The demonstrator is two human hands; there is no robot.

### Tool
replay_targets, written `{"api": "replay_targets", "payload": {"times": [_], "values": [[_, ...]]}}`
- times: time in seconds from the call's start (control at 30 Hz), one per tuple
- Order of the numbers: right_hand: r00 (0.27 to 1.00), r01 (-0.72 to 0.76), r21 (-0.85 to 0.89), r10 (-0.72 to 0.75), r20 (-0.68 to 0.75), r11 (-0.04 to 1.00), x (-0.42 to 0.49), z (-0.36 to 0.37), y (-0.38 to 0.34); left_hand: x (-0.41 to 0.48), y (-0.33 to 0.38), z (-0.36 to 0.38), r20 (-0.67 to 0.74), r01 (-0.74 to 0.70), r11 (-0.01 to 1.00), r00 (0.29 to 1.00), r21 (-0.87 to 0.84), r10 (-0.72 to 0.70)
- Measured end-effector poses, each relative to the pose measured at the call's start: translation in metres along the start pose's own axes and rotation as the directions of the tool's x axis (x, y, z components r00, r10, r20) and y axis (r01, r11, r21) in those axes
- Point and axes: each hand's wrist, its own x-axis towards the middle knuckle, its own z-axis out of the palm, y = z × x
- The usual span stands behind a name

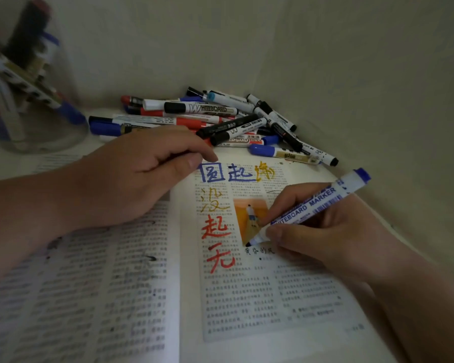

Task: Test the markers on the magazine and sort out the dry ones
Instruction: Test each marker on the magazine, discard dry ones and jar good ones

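An open magazine (247, 297) lies in front of me, its right page marked with large blue, yellow and red handwritten characters (215, 231). My right hand (325, 231) grips an uncapped blue whiteboard marker (323, 203) like a pen. Its tip touches the page at the bottom edge of a small orange picture (249, 208). My left hand (131, 176) rests on the magazine's upper middle with curled fingers and the thumb against the index finger. Whether it holds anything is hidden.
A loose pile of several capped markers (220, 119), black, blue and red, lies beyond the magazine in the corner by the wall. At the far left stands a blurred clear glass jar (24, 87) with more markers in it.
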Motion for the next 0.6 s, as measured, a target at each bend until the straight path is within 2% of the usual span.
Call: {"api": "replay_targets", "payload": {"times": [0.23, 0.33, 0.43, 0.53, 0.6], "values": [[0.998, 0.013, -0.130, -0.006, 0.055, 0.991, -0.0008, 0.0035, -0.0033, 0.0002, 0.0005, 0.0015, -0.049, 0.011, 0.998, 0.999, 0.054, -0.008], [1.000, -0.009, -0.171, 0.010, 0.006, 0.985, 0.0005, 0.0015, -0.0029, 0.0004, 0.0004, 0.0012, -0.062, 0.027, 0.998, 0.998, 0.060, -0.023], [0.998, -0.047, -0.206, 0.039, -0.041, 0.977, 0.0015, -0.0015, -0.0039, 0.0003, -0.0034, 0.0024, -0.066, 0.039, 0.999, 0.997, -0.005, -0.039], [0.998, -0.054, -0.188, 0.047, -0.038, 0.981, 0.0013, -0.0016, -0.0043, -0.0003, -0.0052, 0.0030, -0.069, 0.012, 0.998, 0.997, -0.067, -0.017], [0.999, -0.038, -0.101, 0.037, -0.006, 0.994, 0.0004, -0.0012, -0.0031, 0.0001, -0.0055, 0.0016, -0.045, -0.007, 0.999, 0.999, -0.052, 0.005]]}}
